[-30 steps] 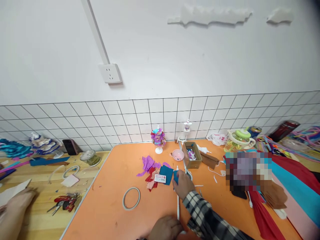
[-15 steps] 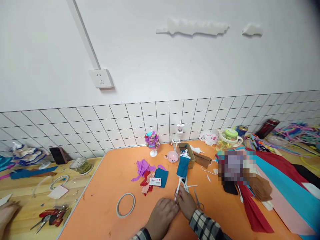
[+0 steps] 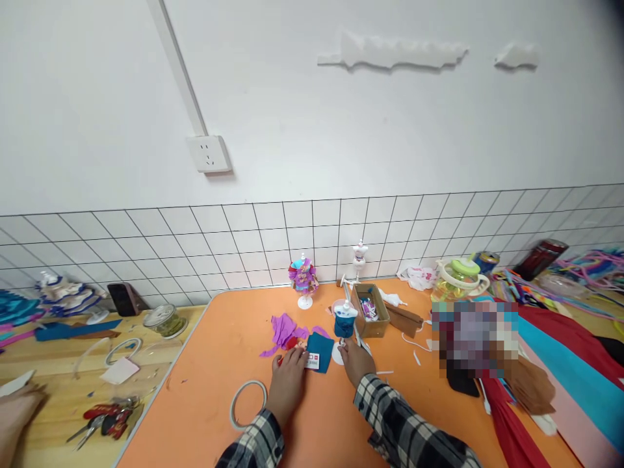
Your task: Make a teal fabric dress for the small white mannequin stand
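A small white dress-form mannequin, wrapped in teal crepe paper, stands upright on a round white base. My right hand pinches its stem low down, just above the base. To the left, my left hand reaches over the red and peach crepe scraps, fingers stretched forward and touching them; its fingertips partly cover the scraps and a white printed label. Under the label lies a folded teal crepe piece. Purple crepe paper is spread just beyond my left hand.
A tape roll lies left of my left forearm. Behind the mannequin are a pink bowl, a cardboard box, a purple-dressed mannequin and a bare one. A teapot and crepe sheets fill the right side.
The teal-wrapped mannequin, tilted in my right hand before, now stands upright on its base. My left hand has moved away from it, forward and left onto the scraps. The view has shifted slightly.
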A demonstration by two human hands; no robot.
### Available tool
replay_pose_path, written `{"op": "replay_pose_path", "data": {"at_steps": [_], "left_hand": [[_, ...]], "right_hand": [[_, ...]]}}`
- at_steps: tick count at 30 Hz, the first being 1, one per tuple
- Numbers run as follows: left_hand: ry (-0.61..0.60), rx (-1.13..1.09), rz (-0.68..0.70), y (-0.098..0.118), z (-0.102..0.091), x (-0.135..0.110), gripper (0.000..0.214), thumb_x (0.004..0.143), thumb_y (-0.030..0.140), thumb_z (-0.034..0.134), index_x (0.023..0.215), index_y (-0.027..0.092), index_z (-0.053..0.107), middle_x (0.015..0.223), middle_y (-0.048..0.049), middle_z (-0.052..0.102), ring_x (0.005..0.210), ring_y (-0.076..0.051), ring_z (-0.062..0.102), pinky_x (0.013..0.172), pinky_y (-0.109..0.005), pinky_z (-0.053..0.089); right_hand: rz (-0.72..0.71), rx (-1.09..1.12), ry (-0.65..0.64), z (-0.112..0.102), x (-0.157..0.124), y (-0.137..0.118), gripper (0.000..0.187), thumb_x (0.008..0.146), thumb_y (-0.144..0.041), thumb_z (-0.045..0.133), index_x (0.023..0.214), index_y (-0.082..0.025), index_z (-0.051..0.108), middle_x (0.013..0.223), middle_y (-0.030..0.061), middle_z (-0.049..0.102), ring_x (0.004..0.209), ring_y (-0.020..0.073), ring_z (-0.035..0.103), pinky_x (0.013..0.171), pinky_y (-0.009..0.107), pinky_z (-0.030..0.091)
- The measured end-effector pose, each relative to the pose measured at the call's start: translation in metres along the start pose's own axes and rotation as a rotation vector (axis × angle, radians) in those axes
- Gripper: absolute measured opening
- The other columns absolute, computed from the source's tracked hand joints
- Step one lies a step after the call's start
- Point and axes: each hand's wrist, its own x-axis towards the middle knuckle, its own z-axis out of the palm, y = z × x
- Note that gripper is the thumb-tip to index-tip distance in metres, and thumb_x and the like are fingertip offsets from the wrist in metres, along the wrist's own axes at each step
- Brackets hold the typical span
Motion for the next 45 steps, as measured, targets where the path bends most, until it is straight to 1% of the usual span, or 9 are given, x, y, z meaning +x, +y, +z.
{"op": "replay_pose_path", "data": {"at_steps": [9,12,16,21,26,33,36,40,45], "left_hand": [[0.105,-0.025,0.028,-0.007,0.001,-0.021,0.061,0.079,-0.004,0.036,0.127,0.028,0.057,0.133,-0.0071,0.056,0.123,-0.024,0.045,0.1,-0.047,0.028],[0.169,-0.038,-0.039,-0.007,0.006,-0.035,0.059,0.079,-0.002,0.04,0.125,0.031,0.058,0.13,-0.0054,0.057,0.119,-0.025,0.047,0.099,-0.046,0.029],[0.158,-0.045,-0.095,-0.011,0.007,-0.049,0.046,0.084,0.006,0.043,0.118,0.032,0.062,0.125,-0.0048,0.06,0.115,-0.025,0.049,0.095,-0.044,0.033],[0.141,-0.03,-0.172,-0.019,0.004,-0.047,0.041,0.087,0.007,0.042,0.118,0.026,0.06,0.123,-0.0068,0.06,0.11,-0.023,0.052,0.089,-0.038,0.037],[0.095,0.011,-0.214,-0.023,0.001,-0.031,0.036,0.09,0.01,0.039,0.118,0.022,0.058,0.12,-0.0087,0.06,0.108,-0.023,0.052,0.085,-0.036,0.039],[0.165,-0.043,-0.241,-0.008,-0.004,-0.034,0.041,0.088,0.02,0.047,0.128,0.02,0.052,0.141,-0.0136,0.044,0.129,-0.033,0.036,0.1,-0.051,0.032],[0.17,-0.339,-0.124,0.004,-0.007,-0.053,0.047,0.09,0.03,0.048,0.136,0.024,0.043,0.141,-0.011,0.044,0.13,-0.028,0.038,0.106,-0.05,0.032],[0.175,-0.676,-0.268,0.021,-0.014,-0.073,0.059,0.085,0.044,0.054,0.138,0.022,0.039,0.141,-0.0128,0.044,0.133,-0.029,0.037,0.109,-0.053,0.029],[-0.139,-1.175,-0.311,0.042,-0.026,-0.071,0.077,0.072,0.056,0.067,0.134,0.017,0.045,0.136,-0.0175,0.051,0.128,-0.032,0.045,0.104,-0.049,0.038]], "right_hand": [[-0.084,0.069,0.182,0.021,-0.045,0.007,0.038,0.091,-0.018,0.032,0.123,-0.018,0.052,0.113,0.0109,0.062,0.103,0.0214,0.057,0.086,0.032,0.042],[-0.433,0.047,0.011,0.037,-0.069,-0.003,0.047,0.083,-0.015,0.04,0.128,-0.02,0.051,0.125,0.0087,0.057,0.116,0.0227,0.05,0.1,0.035,0.036],[-0.452,-0.075,-0.12,0.041,-0.069,-0.019,0.067,0.081,-0.018,0.047,0.146,-0.021,0.03,0.142,0.0073,0.045,0.128,0.0262,0.038,0.106,0.04,0.028],[-0.413,-0.227,-0.113,0.041,-0.062,-0.017,0.054,0.084,-0.021,0.053,0.137,-0.026,0.043,0.114,0.0079,0.059,0.106,0.0272,0.051,0.09,0.042,0.039],[-0.446,-0.273,-0.116,0.042,-0.065,-0.003,0.017,0.087,-0.021,0.052,0.101,-0.02,0.061,0.102,0.0079,0.062,0.099,0.0252,0.053,0.086,0.039,0.038],[-0.469,-0.181,-0.113,0.025,-0.073,0.011,0.019,0.088,-0.015,0.044,0.095,-0.02,0.061,0.093,0.0063,0.066,0.09,0.021,0.058,0.084,0.035,0.038],[-0.417,-0.004,-0.07,0.018,-0.085,0.018,0.021,0.092,-0.021,0.036,0.097,-0.02,0.057,0.092,0.0048,0.065,0.089,0.0179,0.059,0.079,0.03,0.041],[-0.222,0.492,-0.038,0.016,-0.101,0.024,0.023,0.092,-0.04,0.036,0.088,-0.022,0.05,0.073,0.0002,0.058,0.068,0.016,0.056,0.065,0.026,0.041],[-0.05,0.979,-0.157,0.019,-0.108,0.017,0.042,0.081,-0.064,0.046,0.083,-0.023,0.044,0.065,-0.0038,0.047,0.058,0.0132,0.047,0.058,0.026,0.039]]}}
